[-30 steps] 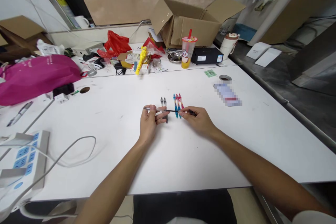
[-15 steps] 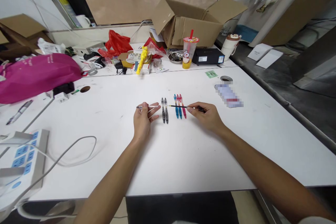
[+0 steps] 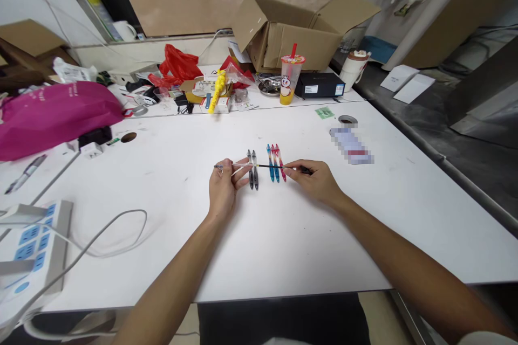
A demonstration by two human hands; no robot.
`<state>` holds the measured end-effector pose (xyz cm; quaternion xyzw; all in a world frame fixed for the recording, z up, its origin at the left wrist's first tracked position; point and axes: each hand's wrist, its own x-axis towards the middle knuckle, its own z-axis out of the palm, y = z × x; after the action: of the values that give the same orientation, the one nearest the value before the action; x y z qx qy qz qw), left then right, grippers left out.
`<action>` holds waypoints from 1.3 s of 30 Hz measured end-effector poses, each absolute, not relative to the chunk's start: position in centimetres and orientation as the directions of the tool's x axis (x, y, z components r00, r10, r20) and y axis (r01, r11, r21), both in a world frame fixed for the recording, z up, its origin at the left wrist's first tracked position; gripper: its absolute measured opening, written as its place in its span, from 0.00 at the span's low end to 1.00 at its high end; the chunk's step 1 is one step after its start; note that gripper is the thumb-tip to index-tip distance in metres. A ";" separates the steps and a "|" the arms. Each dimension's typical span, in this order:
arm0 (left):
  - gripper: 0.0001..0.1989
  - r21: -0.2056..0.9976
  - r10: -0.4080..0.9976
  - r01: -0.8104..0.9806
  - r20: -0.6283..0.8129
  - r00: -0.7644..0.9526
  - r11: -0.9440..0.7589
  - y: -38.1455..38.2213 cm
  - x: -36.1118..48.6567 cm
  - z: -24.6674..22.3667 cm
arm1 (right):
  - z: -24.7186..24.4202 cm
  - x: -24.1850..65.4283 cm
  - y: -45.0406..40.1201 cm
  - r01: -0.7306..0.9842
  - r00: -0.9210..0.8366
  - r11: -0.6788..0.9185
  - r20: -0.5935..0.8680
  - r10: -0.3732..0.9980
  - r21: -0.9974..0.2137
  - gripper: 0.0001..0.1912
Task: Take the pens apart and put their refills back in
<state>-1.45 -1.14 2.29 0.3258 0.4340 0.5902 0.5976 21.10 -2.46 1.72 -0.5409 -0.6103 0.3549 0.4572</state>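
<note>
My left hand [image 3: 224,186] pinches a clear pen barrel [image 3: 242,165] between thumb and fingers, other fingers spread behind it. From the right, my right hand [image 3: 318,179] grips a thin black refill [image 3: 268,166], whose left tip meets the barrel's right end. A dark piece also shows within my right hand, partly hidden by the fingers. Two grey pens [image 3: 253,172] lie side by side on the white table beneath the barrel's end. To their right lie two blue pens [image 3: 272,170] and a pink pen [image 3: 282,172], with the refill passing above them.
A power strip [image 3: 44,253] with a looping cable sits at the left, below a magenta bag [image 3: 60,118]. At the back stand a drink cup [image 3: 290,81], a black box [image 3: 320,86] and a cardboard box [image 3: 299,40]. A tape roll [image 3: 348,119] lies at the right.
The hands have come slightly closer, and the refill's left tip has moved up to the barrel's end. The view has shifted a little.
</note>
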 end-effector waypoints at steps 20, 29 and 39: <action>0.18 0.906 0.991 -0.403 -0.125 0.038 0.130 -1.5 -0.8 1.7 | 0.9 20.5 -2.7 0.334 -0.124 0.239 0.209 0.970 -0.912 0.13; 0.18 0.924 0.990 -0.359 -0.108 0.090 0.133 -1.9 0.0 0.7 | 0.4 19.3 -3.1 0.341 -0.157 0.234 0.190 0.969 -0.910 0.17; 0.17 0.924 0.985 -0.343 -0.139 0.102 0.166 -2.0 0.2 0.6 | 0.5 19.0 -3.2 0.336 -0.142 0.157 0.115 0.983 -0.929 0.16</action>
<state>0.24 -1.97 0.58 0.3812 0.4208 0.5213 0.6371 19.00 -3.25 0.47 -0.5135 -0.6425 0.3974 0.4069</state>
